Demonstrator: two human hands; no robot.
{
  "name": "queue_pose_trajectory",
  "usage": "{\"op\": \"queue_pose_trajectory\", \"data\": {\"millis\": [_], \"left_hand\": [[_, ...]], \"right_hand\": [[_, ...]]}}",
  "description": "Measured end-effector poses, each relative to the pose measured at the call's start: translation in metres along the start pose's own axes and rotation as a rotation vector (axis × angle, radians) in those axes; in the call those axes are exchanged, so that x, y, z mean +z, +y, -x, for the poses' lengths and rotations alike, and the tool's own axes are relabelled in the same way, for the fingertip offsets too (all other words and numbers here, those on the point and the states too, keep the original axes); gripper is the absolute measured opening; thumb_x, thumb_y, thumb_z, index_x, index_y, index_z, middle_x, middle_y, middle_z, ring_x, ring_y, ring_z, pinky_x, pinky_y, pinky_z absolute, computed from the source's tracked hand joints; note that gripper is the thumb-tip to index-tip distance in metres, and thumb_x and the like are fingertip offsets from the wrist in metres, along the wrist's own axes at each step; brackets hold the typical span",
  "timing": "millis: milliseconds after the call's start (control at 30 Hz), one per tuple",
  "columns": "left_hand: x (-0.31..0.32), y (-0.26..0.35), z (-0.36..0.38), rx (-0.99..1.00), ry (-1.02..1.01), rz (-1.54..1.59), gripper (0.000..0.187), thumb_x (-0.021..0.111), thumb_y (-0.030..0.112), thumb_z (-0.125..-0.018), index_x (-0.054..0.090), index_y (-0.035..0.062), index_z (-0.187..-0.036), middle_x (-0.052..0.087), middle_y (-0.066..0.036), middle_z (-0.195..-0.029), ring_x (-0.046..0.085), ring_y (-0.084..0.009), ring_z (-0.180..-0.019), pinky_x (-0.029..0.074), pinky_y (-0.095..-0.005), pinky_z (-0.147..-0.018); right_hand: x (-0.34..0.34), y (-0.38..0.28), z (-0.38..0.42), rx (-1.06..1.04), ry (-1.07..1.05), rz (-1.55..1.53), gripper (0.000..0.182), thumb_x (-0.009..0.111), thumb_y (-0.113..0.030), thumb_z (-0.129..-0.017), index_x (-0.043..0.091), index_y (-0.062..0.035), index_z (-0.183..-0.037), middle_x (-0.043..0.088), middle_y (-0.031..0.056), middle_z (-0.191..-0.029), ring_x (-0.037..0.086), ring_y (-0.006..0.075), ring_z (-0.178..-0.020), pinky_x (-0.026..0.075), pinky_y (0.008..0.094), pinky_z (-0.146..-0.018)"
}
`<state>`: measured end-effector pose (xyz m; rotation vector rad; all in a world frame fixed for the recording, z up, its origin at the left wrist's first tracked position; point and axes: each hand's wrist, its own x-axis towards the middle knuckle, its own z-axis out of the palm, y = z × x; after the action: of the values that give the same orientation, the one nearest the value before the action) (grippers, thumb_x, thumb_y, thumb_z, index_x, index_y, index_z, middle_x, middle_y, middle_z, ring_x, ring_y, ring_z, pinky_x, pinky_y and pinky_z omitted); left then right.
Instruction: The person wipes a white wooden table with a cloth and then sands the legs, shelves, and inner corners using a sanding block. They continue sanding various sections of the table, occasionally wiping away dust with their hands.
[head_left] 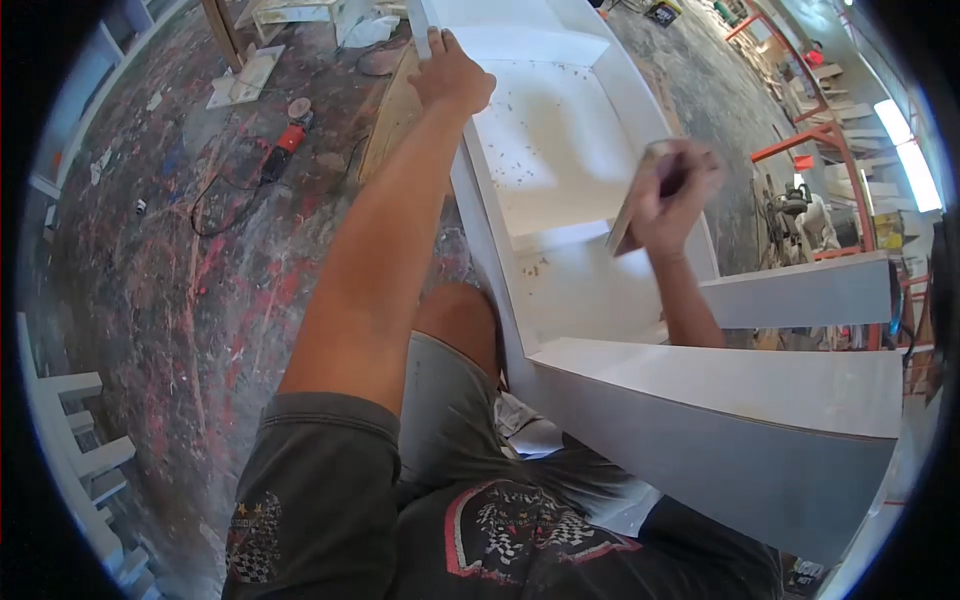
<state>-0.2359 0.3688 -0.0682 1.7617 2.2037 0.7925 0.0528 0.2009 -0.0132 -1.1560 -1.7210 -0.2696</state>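
A long white cabinet carcass [470,215] lies on its back across the middle, with its open compartments facing up. At its far left side, my left hand [452,78] grips the top edge, fingers bent over it. My right hand [680,200] is closed around a flat brown sanding block [625,222], held tilted above the near compartment. Motion slightly blurs these fingers. Small crumbs [515,165] are scattered on the white inner panel, and a few more lie in the near corner beyond the divider [560,235].
A red angle grinder [283,150] rests on the paint-stained floor [200,290] at left, its cord curling beside it. White legs or panels [720,385] extend right from the cabinet's near end. Orange metal racks [840,170] hold timber at far right. White slatted pieces [85,450] stand at lower left.
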Motion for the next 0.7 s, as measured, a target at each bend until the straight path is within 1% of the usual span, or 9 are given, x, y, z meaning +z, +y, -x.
{"op": "queue_pose_trajectory", "data": {"millis": [33,133,233,333,367,400,500,567,700], "left_hand": [[-0.003,0.002,-0.001,-0.005,0.008,0.002,0.106,0.073,0.039,-0.087,0.019,0.0042,-0.17,0.014,-0.009,-0.18,0.052,-0.0387,-0.144,0.045,-0.0593,-0.114],[-0.005,0.003,0.008,0.006,-0.027,-0.025,0.105,0.073,0.038,-0.086,0.02,0.0041,-0.17,0.014,-0.008,-0.18,0.052,-0.0382,-0.145,0.045,-0.0584,-0.114],[-0.01,0.0,0.008,-0.019,-0.051,-0.02,0.107,0.075,0.047,-0.089,0.019,0.0047,-0.17,0.015,-0.009,-0.179,0.044,-0.0368,-0.152,0.045,-0.0578,-0.116],[-0.011,0.004,0.004,-0.026,-0.044,-0.002,0.106,0.075,0.047,-0.089,0.02,0.0045,-0.17,0.015,-0.009,-0.179,0.045,-0.0365,-0.151,0.045,-0.0576,-0.116],[-0.01,0.004,0.004,-0.02,-0.033,0.008,0.105,0.074,0.042,-0.088,0.02,0.0045,-0.17,0.014,-0.008,-0.18,0.048,-0.0372,-0.149,0.042,-0.0591,-0.117],[-0.009,0.003,0.003,-0.013,-0.022,0.017,0.104,0.072,0.037,-0.086,0.019,0.0045,-0.17,0.013,-0.008,-0.18,0.051,-0.0379,-0.146,0.04,-0.0606,-0.118],[-0.005,0.001,0.002,0.007,0.002,0.051,0.104,0.071,0.034,-0.086,0.018,0.0047,-0.171,0.012,-0.008,-0.181,0.052,-0.0384,-0.146,0.038,-0.0618,-0.119],[-0.013,0.004,-0.001,-0.006,0.001,0.059,0.105,0.071,0.034,-0.085,0.018,0.0048,-0.171,0.011,-0.007,-0.181,0.052,-0.0387,-0.146,0.037,-0.0626,-0.12],[-0.01,0.005,0.006,-0.013,-0.022,0.038,0.106,0.074,0.04,-0.087,0.018,0.0055,-0.17,0.013,-0.008,-0.18,0.047,-0.038,-0.15,0.038,-0.0653,-0.119]], "right_hand": [[0.003,-0.005,0.017,-0.099,-0.151,0.01,0.047,0.071,-0.012,-0.078,0.063,-0.0039,-0.123,0.048,0.0219,-0.12,0.047,0.0365,-0.111,0.043,0.0469,-0.094],[-0.004,-0.028,0.036,-0.177,-0.234,-0.023,0.049,0.074,-0.013,-0.078,0.063,-0.0042,-0.125,0.053,0.0207,-0.116,0.047,0.0403,-0.118,0.044,0.0518,-0.098],[0.001,-0.039,-0.008,-0.191,-0.013,-0.055,0.049,0.076,-0.015,-0.078,0.063,-0.0038,-0.124,0.054,0.023,-0.115,0.048,0.0425,-0.12,0.045,0.0538,-0.099],[0.028,-0.043,0.016,0.021,-0.056,-0.299,0.049,0.077,-0.016,-0.077,0.062,-0.0043,-0.123,0.054,0.0245,-0.118,0.05,0.0434,-0.12,0.046,0.054,-0.1],[0.024,-0.048,0.028,-0.147,-0.146,-0.098,0.049,0.076,-0.017,-0.077,0.061,-0.0037,-0.122,0.056,0.0228,-0.118,0.052,0.0425,-0.117,0.046,0.0535,-0.101],[0.021,-0.053,0.034,-0.206,-0.13,-0.134,0.051,0.077,-0.02,-0.076,0.062,-0.0033,-0.122,0.056,0.0214,-0.117,0.053,0.0413,-0.112,0.045,0.0526,-0.1],[0.011,-0.051,0.016,-0.125,-0.211,-0.104,0.051,0.077,-0.022,-0.076,0.062,-0.0033,-0.121,0.057,0.0211,-0.115,0.053,0.041,-0.113,0.044,0.051,-0.102],[0.012,-0.055,-0.008,-0.022,0.05,-0.285,0.048,0.075,-0.022,-0.077,0.063,-0.0035,-0.119,0.056,0.0203,-0.112,0.052,0.0401,-0.114,0.043,0.05,-0.103],[0.028,-0.061,0.034,-0.156,-0.182,-0.086,0.046,0.075,-0.021,-0.078,0.065,-0.0026,-0.12,0.058,0.0185,-0.11,0.052,0.0397,-0.114,0.044,0.0504,-0.102]]}}
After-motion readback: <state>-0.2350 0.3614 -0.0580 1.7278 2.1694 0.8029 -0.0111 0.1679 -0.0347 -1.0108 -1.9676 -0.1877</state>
